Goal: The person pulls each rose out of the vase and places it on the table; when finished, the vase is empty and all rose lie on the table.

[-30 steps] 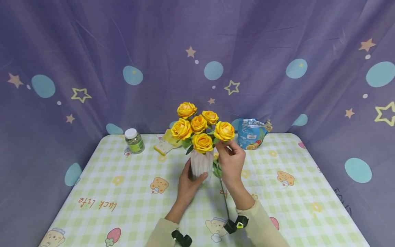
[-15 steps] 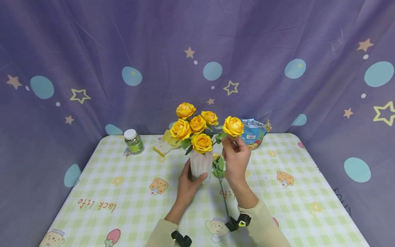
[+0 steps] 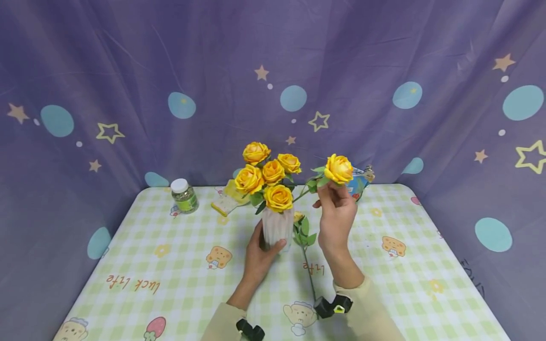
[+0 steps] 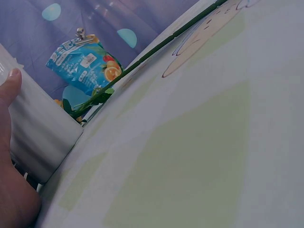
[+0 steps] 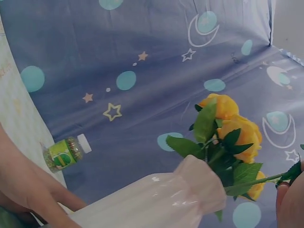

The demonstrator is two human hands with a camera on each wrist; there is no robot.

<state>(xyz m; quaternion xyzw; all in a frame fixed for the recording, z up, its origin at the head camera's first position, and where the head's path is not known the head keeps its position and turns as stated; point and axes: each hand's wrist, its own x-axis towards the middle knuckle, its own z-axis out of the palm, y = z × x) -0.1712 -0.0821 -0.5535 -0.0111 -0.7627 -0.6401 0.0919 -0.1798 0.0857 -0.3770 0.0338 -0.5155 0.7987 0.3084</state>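
A white fluted vase (image 3: 276,227) stands on the table, gripped low on its side by my left hand (image 3: 259,255). Several yellow artificial roses (image 3: 273,172) fan out of its mouth. My right hand (image 3: 338,215) pinches one yellow rose (image 3: 339,169) just under its bloom. That rose leans out to the right, and its green stem (image 5: 259,181) still runs into the vase mouth in the right wrist view. Another rose lies flat on the cloth right of the vase, its long stem (image 3: 309,272) pointing toward the front; the left wrist view shows this stem (image 4: 154,51) too.
A white-capped jar (image 3: 185,196) of small pellets stands at the back left. Behind the vase lies a yellow-and-white cloth item (image 3: 230,199). A blue pouch (image 4: 85,64) with a clip stands at the back right, partly behind the held rose. A purple curtain (image 3: 213,57) encloses the checked table (image 3: 141,237).
My right hand has moved to the right, pulling the pinched rose away from the other blooms and bending its stem outward. The left hand and vase have stayed in place.
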